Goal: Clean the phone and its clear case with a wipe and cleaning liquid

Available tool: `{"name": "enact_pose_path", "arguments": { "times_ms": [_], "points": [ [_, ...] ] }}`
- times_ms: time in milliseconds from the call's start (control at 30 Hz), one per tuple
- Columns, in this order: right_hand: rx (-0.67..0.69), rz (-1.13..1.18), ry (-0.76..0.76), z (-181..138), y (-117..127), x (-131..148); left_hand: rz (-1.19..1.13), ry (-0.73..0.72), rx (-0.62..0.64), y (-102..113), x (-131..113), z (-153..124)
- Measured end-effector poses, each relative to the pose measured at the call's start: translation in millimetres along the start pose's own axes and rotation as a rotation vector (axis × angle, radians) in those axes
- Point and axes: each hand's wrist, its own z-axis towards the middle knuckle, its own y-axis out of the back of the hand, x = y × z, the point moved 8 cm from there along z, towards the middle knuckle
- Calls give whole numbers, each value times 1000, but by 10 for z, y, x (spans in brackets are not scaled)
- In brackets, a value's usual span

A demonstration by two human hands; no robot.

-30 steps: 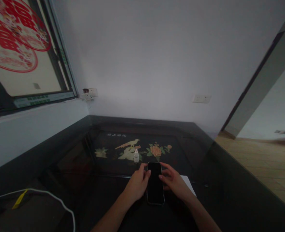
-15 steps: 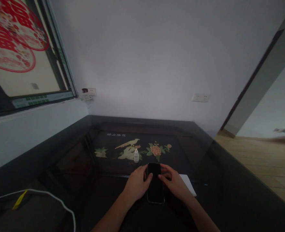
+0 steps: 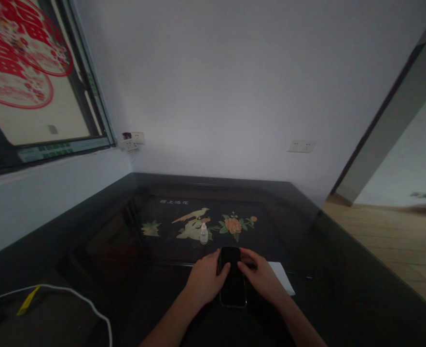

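Observation:
A black smartphone (image 3: 232,291) with a clear edge is low in the middle of the view, its dark screen facing up. My left hand (image 3: 206,275) grips its left side, the thumb resting on the screen. On the opposite side my right hand (image 3: 259,273) holds the upper right edge, thumb at the border of the screen and fingers curled behind. Just beyond the phone a small white dropper bottle (image 3: 203,235) stands upright. A white sheet, perhaps paper (image 3: 282,278), lies partly hidden behind my right hand.
The glossy black table (image 3: 299,226) bears an inlaid bird and flower picture (image 3: 232,224). A white cable (image 3: 86,300) with a yellow tag (image 3: 28,301) curves across the left front. Wall sockets (image 3: 301,146) sit above the far edge; a window (image 3: 53,120) is at left.
Both hands and the phone sit very slightly lower in the view. The grip looks the same, and the bottle has not moved on the table.

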Motion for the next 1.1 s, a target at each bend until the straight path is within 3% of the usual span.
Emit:
{"name": "enact_pose_path", "arguments": {
  "times_ms": [200,400,1100],
  "points": [
    [-45,-203,15,-6,50,36,18,18,25,-11,-14,-8],
    [106,-77,-155,-23,-76,-56,56,24,3,-60,41,3],
    [140,-223,-117,-26,-83,-41,139,81,25,-58,-3,-7]
  ]
}}
